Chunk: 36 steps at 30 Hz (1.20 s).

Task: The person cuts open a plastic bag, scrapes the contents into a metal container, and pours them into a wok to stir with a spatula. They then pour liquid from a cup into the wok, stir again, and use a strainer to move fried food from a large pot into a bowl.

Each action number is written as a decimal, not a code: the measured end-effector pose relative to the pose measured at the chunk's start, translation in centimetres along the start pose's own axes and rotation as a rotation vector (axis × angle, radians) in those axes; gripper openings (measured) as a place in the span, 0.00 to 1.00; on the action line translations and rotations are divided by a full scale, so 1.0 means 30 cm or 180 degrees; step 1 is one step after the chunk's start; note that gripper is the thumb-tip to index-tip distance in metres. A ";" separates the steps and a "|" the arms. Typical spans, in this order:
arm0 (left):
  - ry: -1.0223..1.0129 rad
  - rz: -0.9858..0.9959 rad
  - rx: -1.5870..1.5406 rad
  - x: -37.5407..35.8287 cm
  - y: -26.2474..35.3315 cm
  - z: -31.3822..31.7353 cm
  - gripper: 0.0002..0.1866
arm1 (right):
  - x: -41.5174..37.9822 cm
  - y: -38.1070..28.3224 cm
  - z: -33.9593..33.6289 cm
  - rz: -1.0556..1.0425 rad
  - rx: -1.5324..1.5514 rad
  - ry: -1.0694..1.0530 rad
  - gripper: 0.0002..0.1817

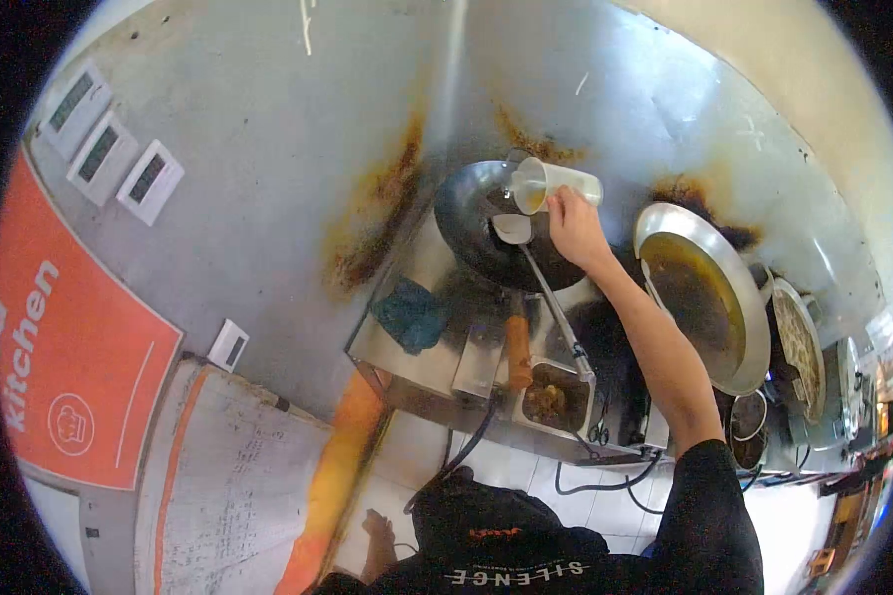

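Note:
My right hand [573,220] is closed around a translucent plastic measuring jug [577,181], which it holds tipped over a dark wok [463,223]. Some yellowish liquid shows inside the jug. A metal wok ladle [513,229] rests in the wok, its long handle leaning out over the front rim. The wok's wooden handle [518,352] points toward me. Low at my side hangs my left hand [377,526], small in view, its fingers loosely apart and nothing seen in them.
A blue-green cloth [409,315] lies on the steel stove left of the wok. In front sits a square metal container [558,399] of brown scraps. To the right stands a wide pan [754,337] of brown oil, with another pan [796,347] beyond. Timers [151,182] hang on the wall.

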<state>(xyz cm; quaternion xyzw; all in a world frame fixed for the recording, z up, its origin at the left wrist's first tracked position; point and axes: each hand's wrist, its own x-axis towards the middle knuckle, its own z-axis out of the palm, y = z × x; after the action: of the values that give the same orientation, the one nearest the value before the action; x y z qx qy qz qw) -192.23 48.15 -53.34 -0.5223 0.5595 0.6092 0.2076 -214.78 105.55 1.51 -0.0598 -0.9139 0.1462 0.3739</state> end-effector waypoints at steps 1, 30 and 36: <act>-0.0043 0.0063 -0.0069 -0.020 0.005 0.004 0.14 | 0.014 0.012 0.015 0.0044 -0.0038 -0.0005 0.11; -0.2248 0.0376 0.2642 -0.014 0.400 0.452 0.14 | -0.417 -0.151 -0.493 0.1091 0.1530 0.1534 0.15; -0.2353 0.0490 0.3020 -0.030 0.421 0.615 0.18 | -0.851 -0.335 -0.715 0.2294 0.1556 0.1728 0.14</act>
<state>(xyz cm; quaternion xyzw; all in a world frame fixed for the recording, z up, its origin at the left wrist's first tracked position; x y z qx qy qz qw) -209.93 61.39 -49.87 -0.0845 0.6971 0.4476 0.5537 -181.52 95.19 2.18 -0.3177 -0.6443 0.4544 0.5267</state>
